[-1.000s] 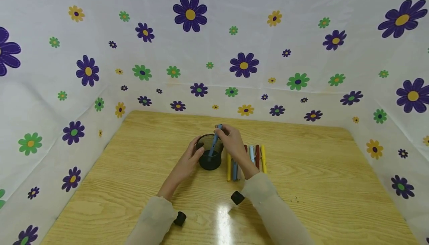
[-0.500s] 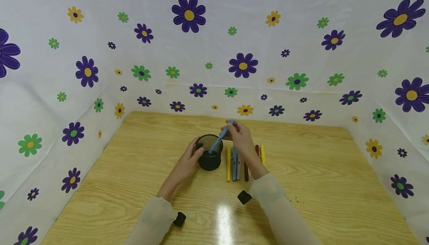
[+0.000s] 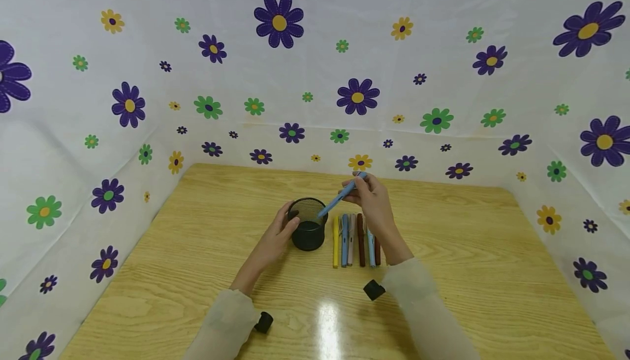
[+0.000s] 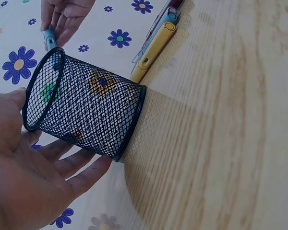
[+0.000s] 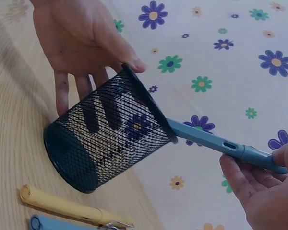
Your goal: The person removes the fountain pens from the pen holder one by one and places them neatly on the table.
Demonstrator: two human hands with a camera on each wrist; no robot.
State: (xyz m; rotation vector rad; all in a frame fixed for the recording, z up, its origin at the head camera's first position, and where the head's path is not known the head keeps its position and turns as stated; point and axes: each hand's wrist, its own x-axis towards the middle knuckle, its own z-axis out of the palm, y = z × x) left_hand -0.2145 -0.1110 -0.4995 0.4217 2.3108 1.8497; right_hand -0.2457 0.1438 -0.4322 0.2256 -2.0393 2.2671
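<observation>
A black wire-mesh pen holder (image 3: 308, 238) stands upright on the wooden table. My left hand (image 3: 274, 238) holds it from the left, thumb at the rim and fingers along the mesh wall, as the left wrist view shows. Above and to the right, my right hand (image 3: 376, 205) pinches a blue pen (image 5: 206, 140) near its upper end. The pen slants down to the left, its lower end right at the holder's rim. Through the mesh (image 5: 120, 120) no other pen shows. Part of the right fingers is hidden behind the pen in the head view.
Right of the holder lies a row of pens: yellow (image 3: 336, 245), blue (image 3: 344, 248), grey (image 3: 351, 242), dark brown (image 3: 361, 242), light blue (image 3: 371, 250) and dark red (image 3: 377, 255). My right forearm covers part of the row. Flowered white cloth (image 3: 315, 75) walls the table's back and sides.
My right hand has moved right and slightly up, drawing the blue pen from deep in the holder to its rim and tilting it more. The left hand and holder have stayed put.
</observation>
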